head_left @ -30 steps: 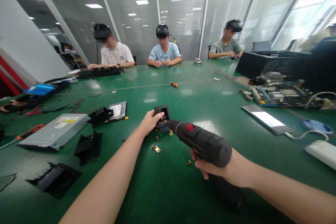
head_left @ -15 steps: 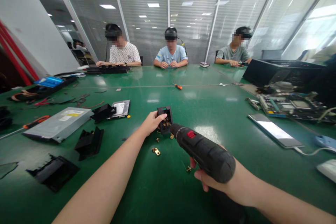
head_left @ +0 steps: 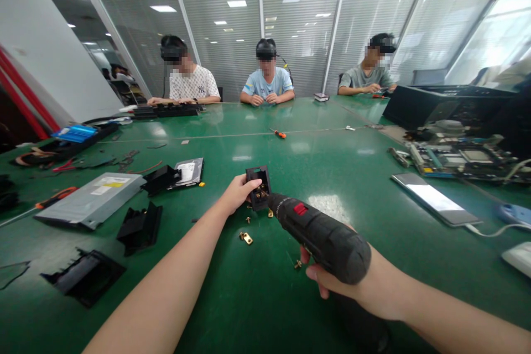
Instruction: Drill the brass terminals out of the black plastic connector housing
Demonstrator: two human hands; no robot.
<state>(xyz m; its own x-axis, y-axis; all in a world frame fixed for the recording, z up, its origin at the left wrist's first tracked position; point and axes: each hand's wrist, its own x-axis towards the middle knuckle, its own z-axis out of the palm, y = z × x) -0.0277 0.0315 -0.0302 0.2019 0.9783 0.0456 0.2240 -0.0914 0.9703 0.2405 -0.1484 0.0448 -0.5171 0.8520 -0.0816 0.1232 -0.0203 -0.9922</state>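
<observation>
My left hand (head_left: pixel 237 194) grips a small black plastic box (head_left: pixel 259 183) with brass contacts inside, held upright on the green table (head_left: pixel 257 298). My right hand (head_left: pixel 332 279) is wrapped round the grip of a black electric screwdriver (head_left: pixel 321 237) with a red switch. Its nose points into the open face of the box. Small brass screws and a brass clip (head_left: pixel 246 238) lie on the table just below the box.
Left: a grey optical drive (head_left: pixel 93 199), black plastic pieces (head_left: pixel 140 228), a hard drive (head_left: pixel 188 171). Right: a phone (head_left: pixel 435 199) on a cable, a circuit board (head_left: pixel 456 156), a black case (head_left: pixel 431 105). An orange screwdriver (head_left: pixel 277 133) lies mid-table. Three people sit at the far side.
The view shifted slightly as my head moved. Both hands keep their hold, with the screwdriver nose still at the box.
</observation>
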